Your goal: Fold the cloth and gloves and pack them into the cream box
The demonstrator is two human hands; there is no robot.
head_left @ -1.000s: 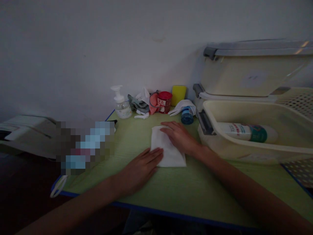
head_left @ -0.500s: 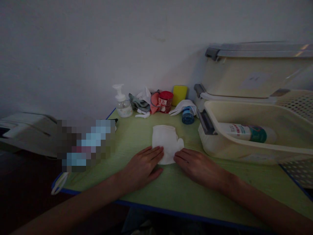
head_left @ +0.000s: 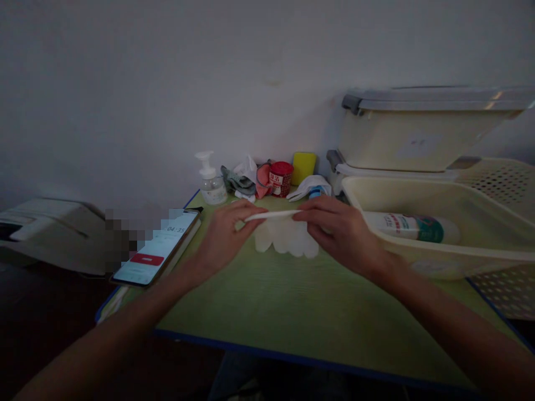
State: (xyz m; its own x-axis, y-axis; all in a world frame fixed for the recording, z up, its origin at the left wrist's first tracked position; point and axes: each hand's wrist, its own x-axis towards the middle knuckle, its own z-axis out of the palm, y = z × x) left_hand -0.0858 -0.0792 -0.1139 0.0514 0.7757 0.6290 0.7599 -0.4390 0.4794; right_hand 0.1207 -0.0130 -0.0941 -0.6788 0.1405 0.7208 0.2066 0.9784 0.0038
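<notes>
A white glove (head_left: 286,240) hangs above the table with its finger ends pointing down. My left hand (head_left: 229,229) pinches one end of its upper edge between thumb and fingers. At the opposite end, my right hand (head_left: 340,231) grips the same edge with closed fingers. Between the two hands this edge is stretched nearly straight. My fingers cover the glove's upper corners.
Along the wall stand a pump bottle (head_left: 214,188), crumpled cloths (head_left: 240,179), a red canister (head_left: 281,181) and a yellow sponge (head_left: 304,168). A cream bin (head_left: 418,189) holding a white bottle (head_left: 407,227) is at right. A phone (head_left: 154,253) lies at left.
The glove lay flat and folded on the table under both hands. Now both hands have lifted it by its edge, farther from me, and its finger part hangs down.
</notes>
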